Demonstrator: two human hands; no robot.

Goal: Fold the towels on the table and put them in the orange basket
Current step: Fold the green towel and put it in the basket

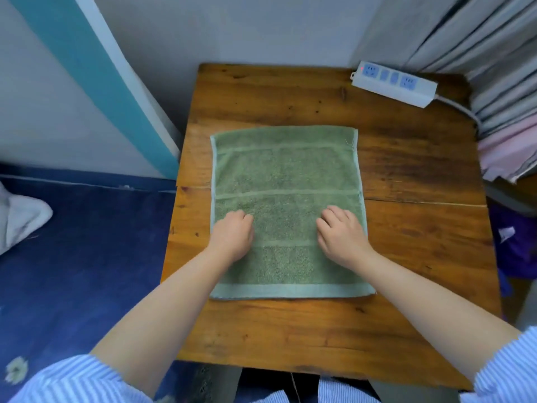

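Green towel (286,173) lies spread flat on the wooden surface (406,242), roughly square to its edges, its near hem parallel to the near edge of the surface and its far hem about midway toward the wall. Pale woven bands cross it from side to side, and a lighter border runs along its left, right and near edges.

Both hands rest on the nearer half of the towel, palms down. The left hand (232,232) sits near the towel's left border, its fingers bent under at the knuckles with the tips against the cloth. The right hand (343,234) sits near the right border in the same way, fingers curled down onto the pile; whether either one pinches a fold of fabric cannot be told. Striped blue-and-white sleeves (75,382) are pushed up both arms.

A white power strip (393,82) with blue sockets lies at the far right corner of the surface, its cord running off to the right. Left of the surface is a dark blue bed cover (78,257) with a white cloth (20,219) on it. Grey and pink folded fabrics (508,135) are stacked at the right.
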